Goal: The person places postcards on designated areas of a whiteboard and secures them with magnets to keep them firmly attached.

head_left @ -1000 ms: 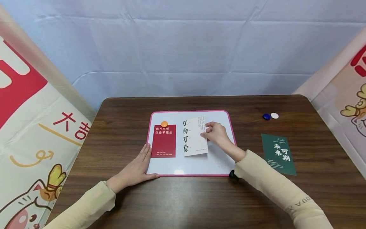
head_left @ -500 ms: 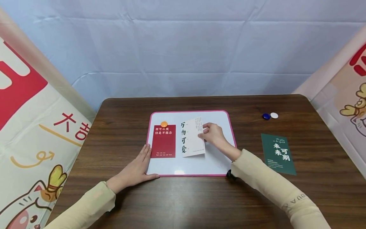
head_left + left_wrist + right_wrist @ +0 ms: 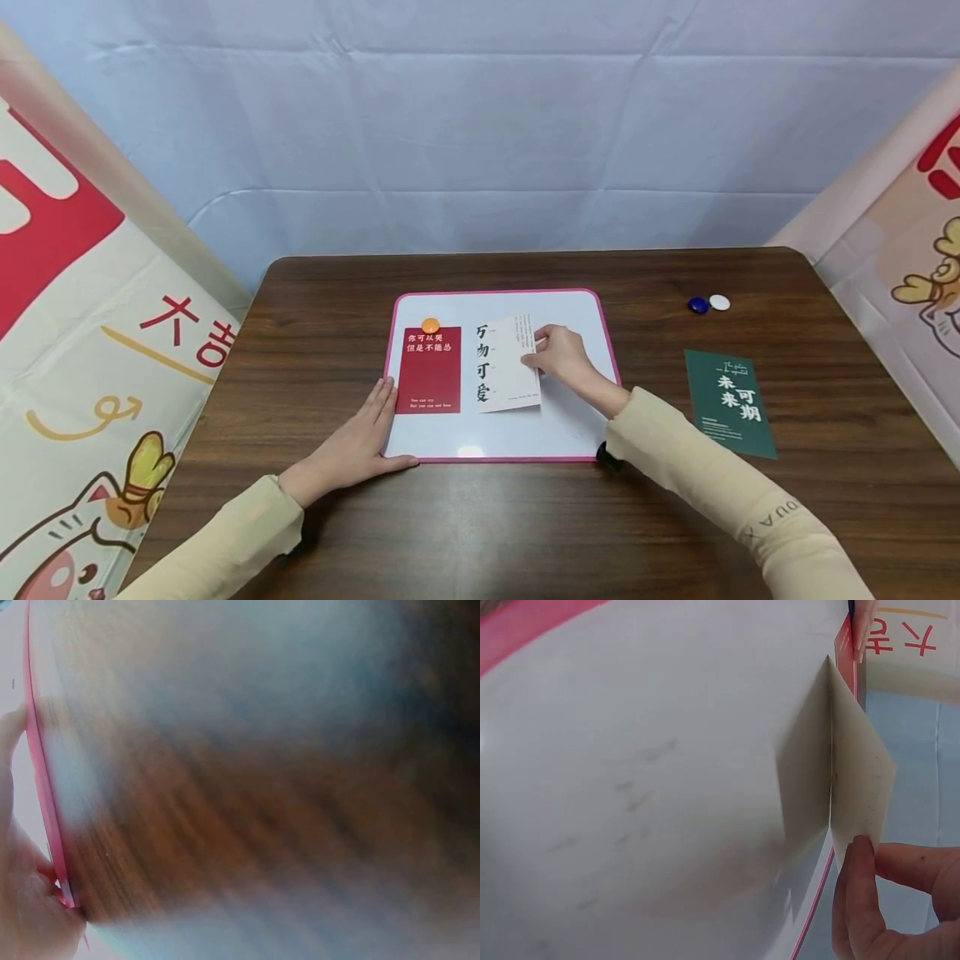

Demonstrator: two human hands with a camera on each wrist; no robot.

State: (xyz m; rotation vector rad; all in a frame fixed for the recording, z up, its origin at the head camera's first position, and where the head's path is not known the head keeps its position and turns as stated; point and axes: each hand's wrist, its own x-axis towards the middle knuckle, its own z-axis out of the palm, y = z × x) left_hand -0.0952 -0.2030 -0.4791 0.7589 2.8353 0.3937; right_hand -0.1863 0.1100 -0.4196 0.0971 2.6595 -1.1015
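A white card (image 3: 510, 367) with black characters stands over the middle of a pink-edged whiteboard (image 3: 435, 437). My right hand (image 3: 564, 354) pinches its right edge between thumb and fingers. The right wrist view shows the card (image 3: 859, 769) tilted, one edge against the board and the held edge raised. To its left a red card (image 3: 430, 375) lies flat, an orange magnet (image 3: 431, 326) at its top edge. My left hand (image 3: 356, 442) rests at the board's lower left corner, fingers straight along the left edge and thumb along the bottom edge.
On the wooden table (image 3: 510, 533), a green card (image 3: 731, 404) lies right of the board. A blue magnet (image 3: 698, 305) and a white magnet (image 3: 720, 302) sit beyond it. A small black object (image 3: 607, 455) shows near the right cuff.
The white card has shifted slightly left and tipped lower toward the board, the right hand moving with it. The left hand has stayed in place.
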